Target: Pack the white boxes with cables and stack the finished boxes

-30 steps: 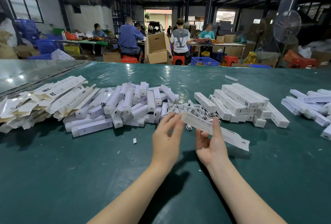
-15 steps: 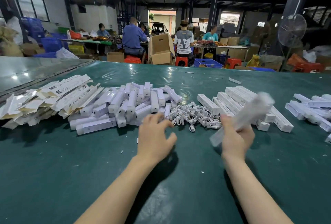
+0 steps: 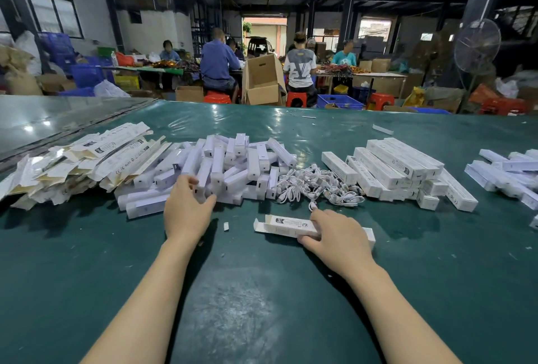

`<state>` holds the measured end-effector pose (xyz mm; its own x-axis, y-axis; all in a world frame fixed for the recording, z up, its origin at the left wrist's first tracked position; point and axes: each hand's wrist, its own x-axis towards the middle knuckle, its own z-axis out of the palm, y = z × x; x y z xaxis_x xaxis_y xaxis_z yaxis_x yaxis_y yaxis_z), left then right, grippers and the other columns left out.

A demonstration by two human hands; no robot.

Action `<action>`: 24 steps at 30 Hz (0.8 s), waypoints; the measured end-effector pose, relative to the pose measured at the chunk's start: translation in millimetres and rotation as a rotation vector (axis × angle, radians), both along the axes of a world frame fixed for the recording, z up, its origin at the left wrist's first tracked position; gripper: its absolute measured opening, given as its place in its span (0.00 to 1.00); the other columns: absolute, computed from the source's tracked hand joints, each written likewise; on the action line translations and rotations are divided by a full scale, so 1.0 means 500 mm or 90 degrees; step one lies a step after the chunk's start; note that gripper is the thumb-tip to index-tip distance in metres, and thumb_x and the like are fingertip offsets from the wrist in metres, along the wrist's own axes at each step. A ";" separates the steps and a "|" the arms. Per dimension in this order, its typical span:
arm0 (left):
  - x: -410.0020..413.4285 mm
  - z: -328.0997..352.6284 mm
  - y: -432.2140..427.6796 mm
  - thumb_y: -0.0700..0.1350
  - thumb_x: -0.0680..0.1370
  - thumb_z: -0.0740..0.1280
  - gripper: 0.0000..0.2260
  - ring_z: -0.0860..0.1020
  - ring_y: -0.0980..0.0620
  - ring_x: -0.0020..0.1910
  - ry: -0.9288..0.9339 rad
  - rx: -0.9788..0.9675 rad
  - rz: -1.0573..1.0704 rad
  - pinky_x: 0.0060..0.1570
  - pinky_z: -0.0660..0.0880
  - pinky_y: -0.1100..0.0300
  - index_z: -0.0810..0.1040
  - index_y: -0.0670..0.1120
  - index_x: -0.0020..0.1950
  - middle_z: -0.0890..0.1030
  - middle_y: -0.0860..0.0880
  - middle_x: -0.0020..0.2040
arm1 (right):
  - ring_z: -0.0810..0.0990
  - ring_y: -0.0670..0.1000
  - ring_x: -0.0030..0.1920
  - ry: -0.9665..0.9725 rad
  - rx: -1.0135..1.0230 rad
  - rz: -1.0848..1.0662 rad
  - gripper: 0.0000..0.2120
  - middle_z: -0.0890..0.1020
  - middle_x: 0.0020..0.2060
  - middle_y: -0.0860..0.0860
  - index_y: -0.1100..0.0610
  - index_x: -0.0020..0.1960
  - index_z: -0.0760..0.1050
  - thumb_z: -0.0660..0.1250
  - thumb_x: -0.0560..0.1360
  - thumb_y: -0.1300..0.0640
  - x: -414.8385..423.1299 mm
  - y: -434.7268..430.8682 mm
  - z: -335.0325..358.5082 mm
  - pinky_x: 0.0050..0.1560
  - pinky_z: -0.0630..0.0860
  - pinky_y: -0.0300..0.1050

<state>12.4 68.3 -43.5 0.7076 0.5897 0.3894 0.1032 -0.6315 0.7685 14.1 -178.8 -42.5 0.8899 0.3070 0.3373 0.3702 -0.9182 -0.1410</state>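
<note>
Lying toward the bench's (image 3: 262, 305) front edge, before the cables (image 3: 317, 183), the white box (image 3: 288, 225) has come down from mid-air, right hand (image 3: 337, 235) gripping it; left hand (image 3: 185, 212), fingers (image 3: 188, 182) open, reaches the box pile (image 3: 233, 165).

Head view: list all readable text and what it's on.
"CE FC RoHS": flat carton, left pile.
"V": back of a white T-shirt.
Print on the box under the right hand: too small to read.
Other box labels: blurred.
</note>
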 end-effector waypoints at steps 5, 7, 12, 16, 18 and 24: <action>-0.005 0.009 -0.005 0.44 0.74 0.67 0.08 0.72 0.49 0.41 -0.113 -0.103 0.094 0.41 0.64 0.59 0.71 0.46 0.49 0.75 0.50 0.43 | 0.75 0.54 0.49 -0.053 0.054 0.036 0.15 0.78 0.44 0.48 0.49 0.46 0.62 0.65 0.72 0.44 0.001 0.004 -0.004 0.50 0.59 0.46; -0.011 0.025 -0.009 0.42 0.76 0.64 0.05 0.72 0.50 0.41 -0.248 -0.166 0.137 0.41 0.67 0.57 0.74 0.44 0.50 0.75 0.50 0.43 | 0.74 0.52 0.50 -0.101 0.070 0.012 0.12 0.77 0.43 0.46 0.49 0.49 0.65 0.64 0.72 0.44 0.007 0.000 -0.007 0.50 0.57 0.46; -0.029 0.064 -0.034 0.39 0.76 0.64 0.09 0.78 0.57 0.26 -0.300 -0.318 -0.128 0.32 0.77 0.61 0.77 0.48 0.38 0.79 0.55 0.28 | 0.74 0.50 0.51 -0.135 0.110 -0.032 0.13 0.77 0.45 0.46 0.46 0.55 0.73 0.64 0.73 0.44 0.015 -0.011 -0.012 0.52 0.54 0.45; -0.031 0.061 -0.077 0.33 0.75 0.64 0.14 0.73 0.56 0.20 -0.134 -0.368 -0.331 0.24 0.75 0.65 0.79 0.47 0.33 0.77 0.53 0.24 | 0.75 0.50 0.49 -0.128 0.166 -0.012 0.11 0.78 0.41 0.46 0.46 0.53 0.77 0.68 0.71 0.46 0.009 -0.012 -0.004 0.48 0.55 0.44; -0.030 0.054 -0.080 0.33 0.75 0.63 0.14 0.72 0.56 0.20 -0.103 -0.363 -0.333 0.24 0.75 0.65 0.79 0.46 0.33 0.75 0.53 0.23 | 0.75 0.50 0.48 -0.100 0.172 0.022 0.11 0.76 0.38 0.45 0.45 0.52 0.78 0.69 0.70 0.46 0.004 -0.013 0.000 0.46 0.56 0.45; -0.026 0.061 -0.058 0.36 0.76 0.62 0.11 0.72 0.58 0.19 -0.137 -0.368 -0.265 0.19 0.67 0.70 0.79 0.45 0.37 0.73 0.45 0.28 | 0.75 0.52 0.41 -0.059 0.280 0.083 0.11 0.73 0.32 0.44 0.47 0.49 0.81 0.74 0.66 0.52 -0.001 -0.012 0.012 0.47 0.67 0.49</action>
<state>-0.8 39.2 -13.1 0.8602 0.4420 0.2543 -0.2473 -0.0745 0.9661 13.4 -184.6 -36.3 0.8137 0.2243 0.5363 0.5078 -0.7232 -0.4681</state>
